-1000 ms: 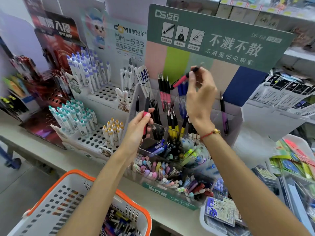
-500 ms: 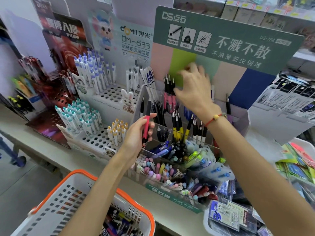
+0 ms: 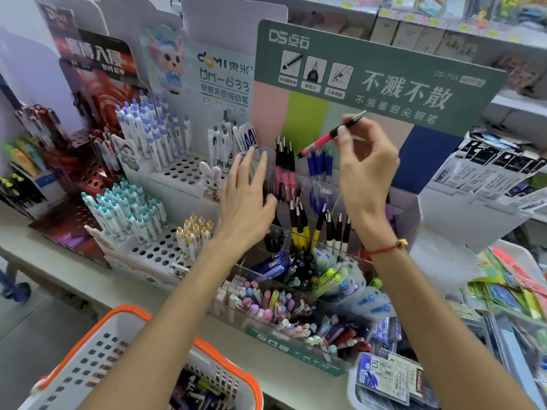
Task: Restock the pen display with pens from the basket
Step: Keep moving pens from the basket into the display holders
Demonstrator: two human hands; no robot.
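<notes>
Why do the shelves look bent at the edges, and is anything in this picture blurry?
Head view: the wide lens bows the shelves and the green sign near the edges. The light is even and soft, with no strong shadows or glare. The right hand, holding the pink pen, is slightly smeared; the packets far right and the basket rim are blurred.

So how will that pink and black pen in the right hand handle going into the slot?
The pink pen looks like a rigid plastic barrel, so probably stiff and light. It is round and smooth, so it may slip in the right hand's fingertip pinch, or roll if dropped.
</notes>
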